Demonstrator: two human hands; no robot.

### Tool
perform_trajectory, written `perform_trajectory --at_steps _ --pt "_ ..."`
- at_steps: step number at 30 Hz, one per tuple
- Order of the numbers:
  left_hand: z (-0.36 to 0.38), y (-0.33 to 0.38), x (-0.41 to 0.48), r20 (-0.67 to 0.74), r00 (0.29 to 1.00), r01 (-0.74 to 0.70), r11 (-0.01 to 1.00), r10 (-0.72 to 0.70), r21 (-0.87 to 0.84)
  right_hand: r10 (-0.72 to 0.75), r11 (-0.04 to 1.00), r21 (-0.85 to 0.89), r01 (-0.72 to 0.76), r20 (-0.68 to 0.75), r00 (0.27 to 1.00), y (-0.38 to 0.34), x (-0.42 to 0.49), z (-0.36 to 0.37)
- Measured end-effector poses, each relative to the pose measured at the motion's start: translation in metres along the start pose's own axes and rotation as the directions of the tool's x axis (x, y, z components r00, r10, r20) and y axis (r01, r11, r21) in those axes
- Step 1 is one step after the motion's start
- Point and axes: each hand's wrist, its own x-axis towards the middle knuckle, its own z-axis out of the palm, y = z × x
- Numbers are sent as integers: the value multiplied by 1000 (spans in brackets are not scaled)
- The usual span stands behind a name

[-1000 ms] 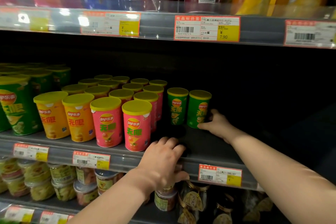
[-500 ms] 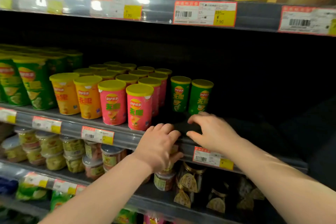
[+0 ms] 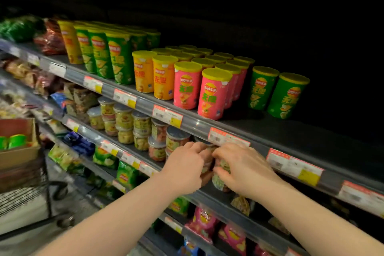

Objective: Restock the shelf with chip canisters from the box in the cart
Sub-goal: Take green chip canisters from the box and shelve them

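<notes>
Two short green chip canisters stand at the right end of the row on the middle shelf, beside pink canisters and orange ones. The shelf to their right is bare and dark. My left hand and my right hand hover close together below that shelf's edge, in front of the clear jars one shelf down. Their fingers are loosely curled and I see nothing gripped in either. At the far left, a cardboard box in the cart holds green canisters.
Tall green canisters fill the shelf further left. Clear plastic snack jars line the shelf below, with chip bags under them. The wire cart stands at the left on the floor. Price tags run along every shelf edge.
Both hands have dropped from the middle shelf's edge to in front of the lower shelf. The view has swung left and down, bringing the cart and box into sight.
</notes>
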Motion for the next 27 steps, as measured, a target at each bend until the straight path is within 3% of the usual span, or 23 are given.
perform_trajectory --at_steps 3,12,27 --pt "7 -15 -19 89 993 72 994 -80 88 15 999 -34 -12 84 996 -18 7 19" --pt "13 -108 -115 204 951 228 972 -235 57 -17 996 -76 38 264 964 -111 59 87" --pt "1 -287 -359 386 678 627 766 -625 139 -262 957 26 290 509 820 -372 143 191"
